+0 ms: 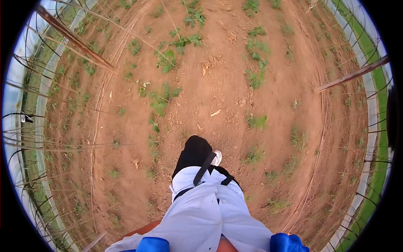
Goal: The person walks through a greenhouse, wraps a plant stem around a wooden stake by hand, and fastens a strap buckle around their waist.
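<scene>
Neither of my hands shows. A bit of bare forearm (145, 228) comes out from beside my light shirt (205, 210) at the lower left, and its hand is hidden. My right arm is out of sight past the shirt. A dark strap (204, 169) hangs at the waist over my black trousers (193, 153). One leg is forward, and a pale shoe (217, 158) shows beside it on the brown soil (226, 134). Blue straps (153, 244) lie at the bottom edge.
Rows of low green plants (166, 61) run ahead on the left, with another row (256, 77) on the right. A wooden post (75, 38) leans at upper left; a second post (352, 74) stands right. Strings, dry stalks (215, 113) and greenhouse walls (371, 138) surround the soil.
</scene>
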Action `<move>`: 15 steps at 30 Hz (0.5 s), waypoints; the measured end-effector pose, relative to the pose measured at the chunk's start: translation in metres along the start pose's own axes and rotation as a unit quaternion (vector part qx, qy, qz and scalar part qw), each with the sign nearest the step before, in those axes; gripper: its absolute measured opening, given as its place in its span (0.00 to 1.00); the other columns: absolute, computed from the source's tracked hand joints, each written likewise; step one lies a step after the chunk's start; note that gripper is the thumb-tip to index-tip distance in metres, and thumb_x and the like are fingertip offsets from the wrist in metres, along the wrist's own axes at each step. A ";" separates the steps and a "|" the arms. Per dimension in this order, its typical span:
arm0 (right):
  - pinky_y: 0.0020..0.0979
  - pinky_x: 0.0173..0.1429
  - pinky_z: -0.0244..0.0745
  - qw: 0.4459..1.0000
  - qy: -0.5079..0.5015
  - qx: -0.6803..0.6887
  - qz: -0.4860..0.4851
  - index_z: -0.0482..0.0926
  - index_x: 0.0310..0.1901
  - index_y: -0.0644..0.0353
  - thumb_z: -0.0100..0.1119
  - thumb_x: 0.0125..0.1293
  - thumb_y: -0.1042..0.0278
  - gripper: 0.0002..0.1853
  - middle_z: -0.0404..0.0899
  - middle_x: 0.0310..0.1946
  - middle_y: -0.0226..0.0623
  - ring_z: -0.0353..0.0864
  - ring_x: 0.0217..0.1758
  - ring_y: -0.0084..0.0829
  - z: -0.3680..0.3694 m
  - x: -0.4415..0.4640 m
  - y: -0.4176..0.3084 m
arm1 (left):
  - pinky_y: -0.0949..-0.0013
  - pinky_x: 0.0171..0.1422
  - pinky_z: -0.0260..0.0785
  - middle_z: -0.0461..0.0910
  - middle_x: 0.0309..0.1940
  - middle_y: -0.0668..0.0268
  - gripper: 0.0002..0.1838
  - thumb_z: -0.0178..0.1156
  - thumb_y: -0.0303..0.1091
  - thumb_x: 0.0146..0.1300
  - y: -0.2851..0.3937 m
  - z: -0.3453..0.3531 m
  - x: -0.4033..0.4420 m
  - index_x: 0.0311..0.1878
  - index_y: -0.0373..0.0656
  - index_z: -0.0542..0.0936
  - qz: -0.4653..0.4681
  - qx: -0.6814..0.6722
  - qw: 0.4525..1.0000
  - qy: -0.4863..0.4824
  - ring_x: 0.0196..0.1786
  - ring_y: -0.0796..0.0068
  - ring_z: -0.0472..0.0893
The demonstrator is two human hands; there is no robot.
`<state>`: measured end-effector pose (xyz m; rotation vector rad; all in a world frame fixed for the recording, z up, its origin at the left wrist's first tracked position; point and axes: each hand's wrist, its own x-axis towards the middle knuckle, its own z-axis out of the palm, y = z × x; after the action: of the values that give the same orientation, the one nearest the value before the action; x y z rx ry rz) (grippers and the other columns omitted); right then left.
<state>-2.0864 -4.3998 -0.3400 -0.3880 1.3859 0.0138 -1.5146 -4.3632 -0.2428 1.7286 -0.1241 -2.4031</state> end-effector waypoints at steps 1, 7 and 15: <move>0.42 0.70 0.73 1.000 -0.008 -0.002 0.003 0.77 0.69 0.64 0.68 0.70 0.60 0.30 0.78 0.68 0.43 0.77 0.68 0.37 -0.009 -0.001 -0.029 | 0.64 0.59 0.76 0.86 0.53 0.61 0.21 0.67 0.32 0.63 0.028 0.006 0.003 0.59 0.39 0.82 -0.010 -0.003 1.000 -0.013 0.55 0.68 0.84; 0.43 0.72 0.72 0.997 -0.070 0.014 0.032 0.76 0.71 0.64 0.69 0.69 0.61 0.31 0.77 0.70 0.43 0.75 0.70 0.37 -0.050 0.016 -0.201 | 0.63 0.61 0.75 0.86 0.54 0.61 0.22 0.68 0.33 0.63 0.236 -0.002 0.079 0.60 0.40 0.82 -0.032 -0.013 0.996 -0.082 0.57 0.69 0.84; 0.40 0.70 0.73 0.989 -0.100 -0.073 0.086 0.79 0.69 0.63 0.70 0.67 0.63 0.29 0.82 0.65 0.43 0.79 0.67 0.35 -0.072 0.019 -0.510 | 0.71 0.53 0.71 0.81 0.34 0.71 0.08 0.63 0.29 0.57 0.570 -0.045 0.201 0.40 0.41 0.83 0.037 0.067 0.981 -0.180 0.41 0.76 0.80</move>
<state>-2.0315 -4.9021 -0.2357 -0.3758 1.2192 0.2906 -1.4792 -4.9587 -0.3470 1.2885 -0.3970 -2.6796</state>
